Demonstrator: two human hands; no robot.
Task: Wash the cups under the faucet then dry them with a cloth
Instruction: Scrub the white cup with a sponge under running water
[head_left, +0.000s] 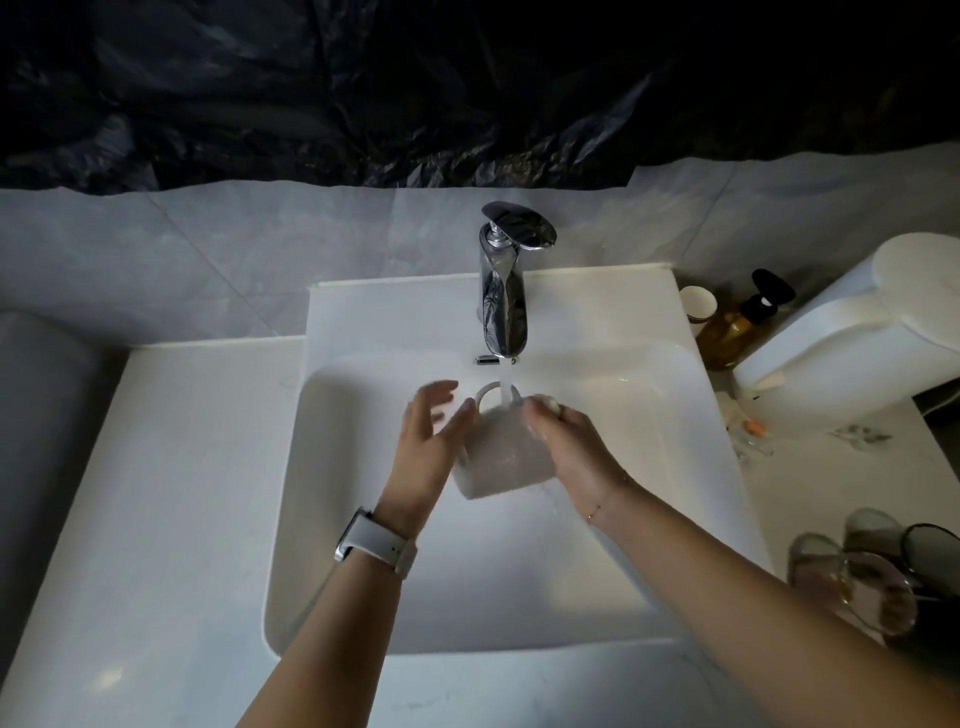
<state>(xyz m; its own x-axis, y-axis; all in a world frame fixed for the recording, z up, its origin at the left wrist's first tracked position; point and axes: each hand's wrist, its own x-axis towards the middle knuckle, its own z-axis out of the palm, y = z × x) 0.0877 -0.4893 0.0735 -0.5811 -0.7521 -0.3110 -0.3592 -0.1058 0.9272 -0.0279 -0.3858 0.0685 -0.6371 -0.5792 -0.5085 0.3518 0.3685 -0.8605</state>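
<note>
A white mug (501, 457) is held over the white sink (675, 467), with its handle (485, 392) pointing toward the chrome faucet (504, 301). Water runs from the spout onto the mug by the handle. My right hand (571, 447) grips the mug's right side, fingers curled over its upper end. My left hand (431, 431) is on the mug's left side, thumb resting on it and fingers spread and blurred. A white watch sits on my left wrist. Several clear glass cups (857, 577) stand on the counter at the lower right.
Right of the faucet stand a paper cup (698, 306), an amber pump bottle (737, 327) and a large white container (857, 332). Small bits of litter lie on the counter there. White countertop (156, 493) extends left of the sink. Black plastic sheeting covers the wall above.
</note>
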